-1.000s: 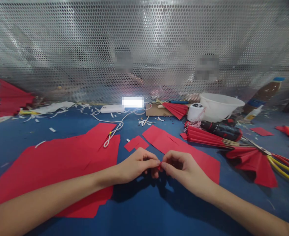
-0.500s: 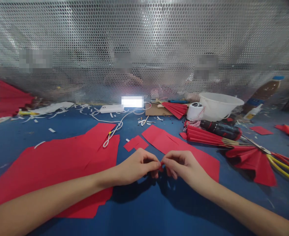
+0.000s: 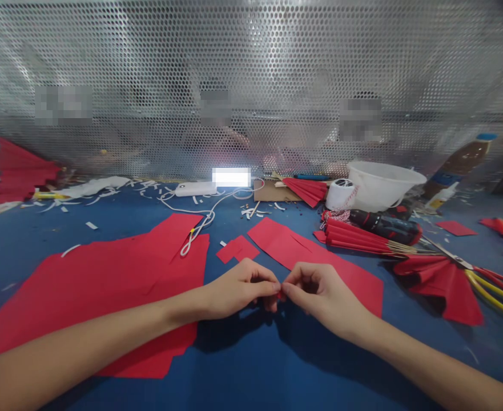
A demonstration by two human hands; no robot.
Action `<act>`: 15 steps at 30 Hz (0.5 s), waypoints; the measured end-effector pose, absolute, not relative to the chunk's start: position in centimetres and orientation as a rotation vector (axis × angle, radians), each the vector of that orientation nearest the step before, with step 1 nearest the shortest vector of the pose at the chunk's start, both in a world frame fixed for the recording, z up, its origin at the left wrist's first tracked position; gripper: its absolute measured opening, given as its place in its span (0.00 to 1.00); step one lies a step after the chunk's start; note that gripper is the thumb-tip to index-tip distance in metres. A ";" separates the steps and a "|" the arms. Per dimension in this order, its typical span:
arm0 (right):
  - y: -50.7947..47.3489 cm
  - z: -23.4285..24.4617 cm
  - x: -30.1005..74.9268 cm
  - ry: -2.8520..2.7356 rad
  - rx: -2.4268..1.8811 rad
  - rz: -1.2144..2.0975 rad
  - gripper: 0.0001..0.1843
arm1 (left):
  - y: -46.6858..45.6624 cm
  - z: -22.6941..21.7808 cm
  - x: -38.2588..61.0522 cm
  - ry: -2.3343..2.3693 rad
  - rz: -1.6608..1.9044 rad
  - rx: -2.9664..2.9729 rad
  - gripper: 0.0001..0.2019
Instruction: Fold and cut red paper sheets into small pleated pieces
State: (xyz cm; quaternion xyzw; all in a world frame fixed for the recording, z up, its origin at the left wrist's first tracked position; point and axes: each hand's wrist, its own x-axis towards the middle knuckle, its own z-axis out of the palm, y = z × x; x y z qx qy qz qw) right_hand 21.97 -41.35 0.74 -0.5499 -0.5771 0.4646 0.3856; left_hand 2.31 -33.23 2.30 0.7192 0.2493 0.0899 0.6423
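Note:
Just above the blue table (image 3: 234, 365), my left hand (image 3: 245, 288) and my right hand (image 3: 317, 291) meet fingertip to fingertip. Both are closed in a pinch on a small red piece (image 3: 280, 295), mostly covered by the fingers; it looks like paper, but its shape cannot be made out. Under my left forearm lies a stack of red paper sheets (image 3: 105, 279). A red paper strip (image 3: 341, 271) lies behind my right hand, and small red paper squares (image 3: 238, 249) lie beyond my left.
To the right are a folded red paper fan (image 3: 354, 237), a black power drill (image 3: 383, 225), scissors with yellow handles (image 3: 486, 291), a white bowl (image 3: 382, 185) and a brown bottle (image 3: 465, 162). A white cable (image 3: 197, 231) crosses the sheets. Perforated metal (image 3: 251, 68) walls the back.
My right hand's fingers have curled in and shifted slightly, covering more of the small red piece. My left hand has stayed nearly still.

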 end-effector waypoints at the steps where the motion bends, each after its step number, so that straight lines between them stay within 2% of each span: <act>1: -41.3 0.8 22.0 -1.469 -1.404 1.184 0.11 | -33.3 2.3 2.3 0.570 0.209 1.635 0.13; 6: -41.4 1.0 22.0 -1.481 -1.325 1.226 0.10 | -33.2 2.2 2.4 0.640 0.251 1.662 0.09; 11: -41.6 0.6 21.8 -1.543 -1.308 1.124 0.09 | -33.0 1.7 2.5 0.663 0.279 1.683 0.08; 15: -41.4 0.8 21.9 -1.532 -1.342 1.182 0.14 | -33.2 1.5 2.5 0.655 0.263 1.726 0.09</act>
